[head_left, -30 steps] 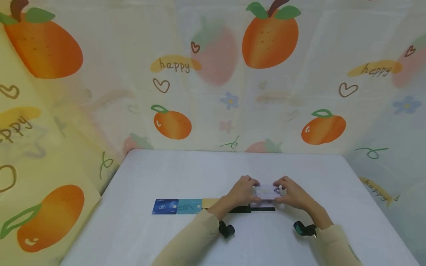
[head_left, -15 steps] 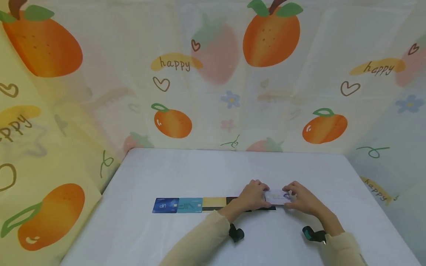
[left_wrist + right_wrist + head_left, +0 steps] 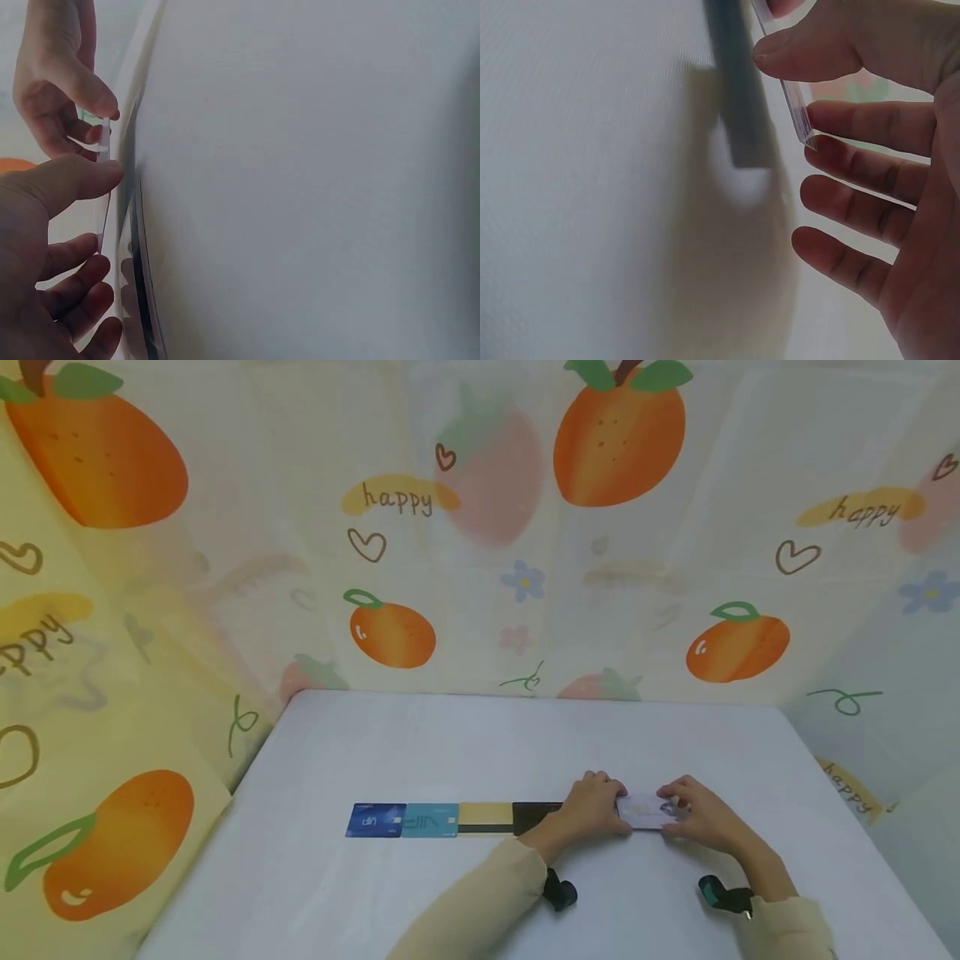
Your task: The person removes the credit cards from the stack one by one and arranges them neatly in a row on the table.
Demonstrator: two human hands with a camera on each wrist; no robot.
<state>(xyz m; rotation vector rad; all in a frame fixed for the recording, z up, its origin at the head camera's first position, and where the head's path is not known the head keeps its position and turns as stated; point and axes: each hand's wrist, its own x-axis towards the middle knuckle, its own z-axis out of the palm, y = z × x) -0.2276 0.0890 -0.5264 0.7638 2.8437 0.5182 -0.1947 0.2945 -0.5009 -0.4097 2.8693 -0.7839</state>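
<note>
A pale lavender card (image 3: pixel 643 812) is held up at both ends, just over the table at the right end of a row of cards. My left hand (image 3: pixel 591 807) pinches its left end, with thumb and fingers on opposite long edges. At the other end, my right hand (image 3: pixel 699 814) grips it the same way. In the right wrist view the card's edge (image 3: pixel 796 112) runs between thumb and fingertips, apart from the tabletop. The left wrist view shows the card (image 3: pixel 103 217) nearly edge-on. Part of the row lies hidden behind my left hand.
To the left, the row holds a dark blue card (image 3: pixel 375 820), a teal VIP card (image 3: pixel 430 820), a yellow card with a black stripe (image 3: pixel 485 814) and a black card (image 3: pixel 534 814). They lie on a white table (image 3: pixel 420 743) before a fruit-patterned curtain (image 3: pixel 465 602).
Both hands have carried the lavender card to the right and a little nearer to me. More of the black card shows at the left hand's left. The other cards stay put.
</note>
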